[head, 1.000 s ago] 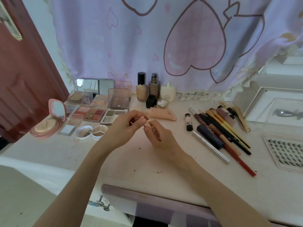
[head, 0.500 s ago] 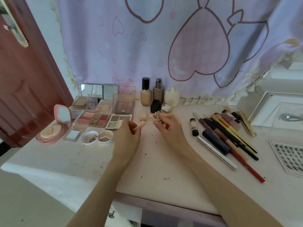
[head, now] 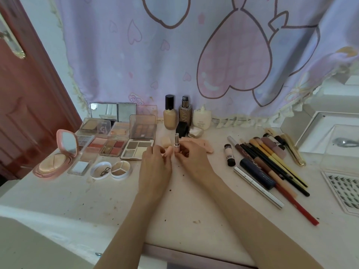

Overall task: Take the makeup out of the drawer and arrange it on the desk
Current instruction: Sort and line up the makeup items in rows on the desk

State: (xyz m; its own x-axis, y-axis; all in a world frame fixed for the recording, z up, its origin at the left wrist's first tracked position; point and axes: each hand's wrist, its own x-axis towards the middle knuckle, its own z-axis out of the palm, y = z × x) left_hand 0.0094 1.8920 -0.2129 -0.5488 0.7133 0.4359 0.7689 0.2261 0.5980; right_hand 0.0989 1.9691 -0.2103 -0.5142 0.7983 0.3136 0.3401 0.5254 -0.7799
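Observation:
My right hand (head: 191,157) pinches an uncapped pink lipstick (head: 176,145) and holds it upright at the middle of the white desk (head: 184,210). Its silver top points up. My left hand (head: 155,166) holds the lipstick's pink cap (head: 169,151) in its fingertips, just left of the tube. Open eyeshadow palettes (head: 138,150) lie to the left, and a row of pencils and brushes (head: 272,167) lies to the right. The drawer is out of sight below the desk's front edge.
A pink compact (head: 58,156) and two round pots (head: 110,169) sit at the left. Foundation bottles (head: 170,113) stand at the back by the curtain. A lash tray (head: 345,189) and a clear box (head: 340,150) are at the right. A red door (head: 23,105) stands left.
My hands moved away from me toward the back of the desk. The cap came off the lipstick, which now stands upright in my right hand with the cap in my left.

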